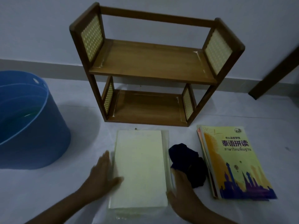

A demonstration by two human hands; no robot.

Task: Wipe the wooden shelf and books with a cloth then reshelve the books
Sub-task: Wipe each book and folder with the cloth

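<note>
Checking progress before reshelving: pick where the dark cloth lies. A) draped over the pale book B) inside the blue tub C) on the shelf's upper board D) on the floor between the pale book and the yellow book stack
D: the dark cloth lies crumpled on the floor between the pale book and the yellow book stack, by the right hand.

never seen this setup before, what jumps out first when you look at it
The empty two-tier wooden shelf stands against the wall at centre. In front of it, both hands flank a pale book lying flat: the left hand at its left edge, the right hand at its right. A dark cloth sits between it and a yellow book stack; a blue tub sits left.
</note>
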